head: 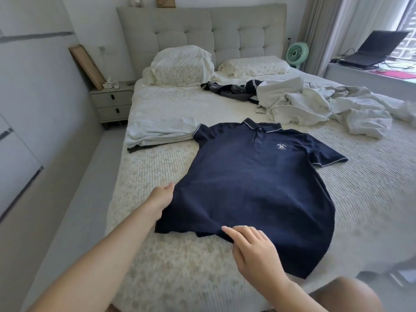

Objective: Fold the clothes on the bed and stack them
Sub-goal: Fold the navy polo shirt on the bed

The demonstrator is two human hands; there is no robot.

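Early stage. Folded stack (159,132) sits on bed (157,255) (left side). Navy polo (254,188) laid flat, unfolded; left hand (161,197) grips its side edge, right hand (252,244) pinches the hem. Unfolded pile (315,104) remains.

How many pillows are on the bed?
2: a puffy pillow on the left by the headboard, and a flat pillow to its right.
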